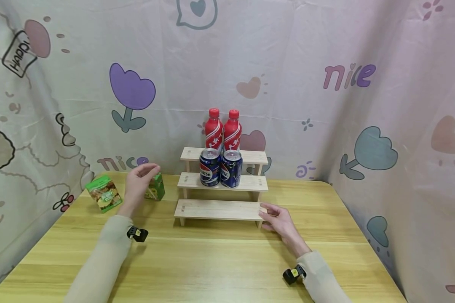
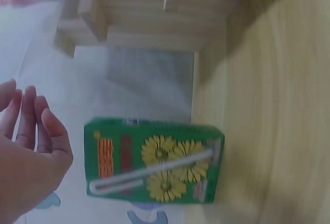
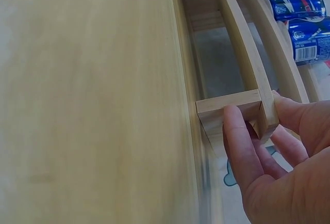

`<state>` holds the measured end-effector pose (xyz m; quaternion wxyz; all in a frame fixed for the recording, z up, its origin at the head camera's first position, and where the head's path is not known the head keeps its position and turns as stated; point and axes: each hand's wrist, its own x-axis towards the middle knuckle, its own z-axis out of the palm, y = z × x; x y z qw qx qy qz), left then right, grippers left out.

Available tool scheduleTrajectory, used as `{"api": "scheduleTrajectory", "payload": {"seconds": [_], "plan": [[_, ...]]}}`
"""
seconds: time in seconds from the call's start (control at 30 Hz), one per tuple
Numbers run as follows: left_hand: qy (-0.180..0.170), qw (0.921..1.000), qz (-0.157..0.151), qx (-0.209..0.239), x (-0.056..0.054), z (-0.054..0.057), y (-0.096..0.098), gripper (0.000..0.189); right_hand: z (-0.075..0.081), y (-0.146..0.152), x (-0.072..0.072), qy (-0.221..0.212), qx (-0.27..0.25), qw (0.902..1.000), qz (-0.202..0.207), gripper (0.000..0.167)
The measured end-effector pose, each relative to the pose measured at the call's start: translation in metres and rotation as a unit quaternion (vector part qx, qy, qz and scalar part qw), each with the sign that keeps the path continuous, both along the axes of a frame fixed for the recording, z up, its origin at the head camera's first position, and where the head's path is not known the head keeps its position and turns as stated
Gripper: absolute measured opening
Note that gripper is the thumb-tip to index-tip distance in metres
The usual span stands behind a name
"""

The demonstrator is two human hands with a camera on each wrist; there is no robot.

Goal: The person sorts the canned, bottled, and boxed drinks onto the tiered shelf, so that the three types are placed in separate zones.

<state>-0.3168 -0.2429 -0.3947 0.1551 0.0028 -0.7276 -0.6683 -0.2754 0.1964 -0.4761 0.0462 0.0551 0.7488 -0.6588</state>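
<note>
My left hand (image 1: 138,185) is raised beside a green drink carton (image 1: 157,187), partly covering it in the head view. In the left wrist view that carton (image 2: 154,162), with yellow flowers and a white straw on its side, stands apart from the loosely bent fingers, which hold nothing. My right hand (image 1: 279,221) grips the right end of the lowest step of a three-step wooden rack (image 1: 216,209). In the right wrist view its thumb lies on the board (image 3: 268,113) and its fingers reach round the end support.
Two blue cola cans (image 1: 210,168) stand on the middle step. Two red-capped bottles (image 1: 213,128) stand on the top step. A green snack packet (image 1: 104,194) is at the table's far left, and a printed curtain (image 1: 288,50) hangs behind the table (image 1: 212,265).
</note>
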Motion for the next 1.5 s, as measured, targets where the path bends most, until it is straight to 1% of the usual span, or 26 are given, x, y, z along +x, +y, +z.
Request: {"api": "scheduleTrajectory", "payload": {"seconds": [0.1, 0.2, 0.23, 0.3, 0.43, 0.5, 0.57, 0.63, 0.8, 0.93, 1.03, 1.13, 1.27, 1.43, 1.5], "plan": [[-0.004, 0.9993, 0.025, 0.029, -0.007, -0.011, -0.012, 0.038, 0.0, 0.0, 0.0, 0.0, -0.001, 1.0, 0.0, 0.045], [-0.003, 0.9974, 0.051, 0.05, -0.009, -0.016, -0.021, 0.037, 0.0, 0.0, -0.001, 0.0, 0.001, 1.0, -0.001, 0.045], [-0.003, 0.9969, 0.061, 0.049, -0.01, -0.017, -0.024, 0.037, 0.0, 0.0, -0.001, 0.0, 0.001, 1.0, -0.002, 0.046], [-0.015, 0.9963, 0.08, 0.028, -0.01, -0.019, -0.028, 0.038, 0.0, 0.0, -0.001, 0.0, 0.001, 1.0, -0.002, 0.045], [-0.05, 0.9936, 0.101, 0.009, -0.008, -0.021, -0.034, 0.044, -0.001, 0.001, -0.001, 0.001, -0.002, 1.0, 0.001, 0.045], [-0.067, 0.9924, 0.104, 0.002, -0.008, -0.023, -0.036, 0.044, -0.001, 0.001, -0.001, 0.0, -0.003, 1.0, 0.002, 0.045], [-0.077, 0.9923, 0.097, 0.001, -0.009, -0.025, -0.038, 0.046, -0.001, 0.0, -0.001, -0.002, -0.004, 1.0, 0.002, 0.044], [-0.084, 0.9926, 0.087, -0.011, -0.01, -0.028, -0.041, 0.049, -0.001, 0.0, -0.001, -0.002, -0.003, 1.0, 0.001, 0.044], [-0.091, 0.9941, 0.048, -0.035, -0.013, -0.035, -0.046, 0.064, -0.002, 0.0, 0.0, 0.0, -0.003, 1.0, 0.0, 0.044], [-0.091, 0.9945, 0.009, -0.052, -0.015, -0.04, -0.049, 0.075, -0.001, -0.001, 0.0, -0.001, -0.004, 1.0, 0.0, 0.043], [-0.092, 0.993, -0.022, -0.07, -0.016, -0.043, -0.051, 0.084, -0.001, -0.001, -0.001, -0.002, -0.004, 1.0, 0.0, 0.043], [-0.098, 0.9907, -0.043, -0.084, -0.016, -0.046, -0.051, 0.089, -0.003, 0.0, -0.001, -0.002, -0.003, 1.0, 0.002, 0.044], [-0.102, 0.9884, -0.056, -0.097, -0.016, -0.047, -0.051, 0.092, -0.004, 0.0, -0.001, 0.0, -0.001, 1.0, 0.004, 0.044], [-0.096, 0.9874, -0.053, -0.114, -0.016, -0.047, -0.05, 0.09, -0.003, 0.0, -0.001, 0.003, 0.0, 1.0, 0.002, 0.044], [-0.099, 0.9865, -0.052, -0.12, -0.015, -0.047, -0.049, 0.088, -0.003, 0.0, -0.001, 0.003, 0.001, 1.0, 0.001, 0.044]]}}
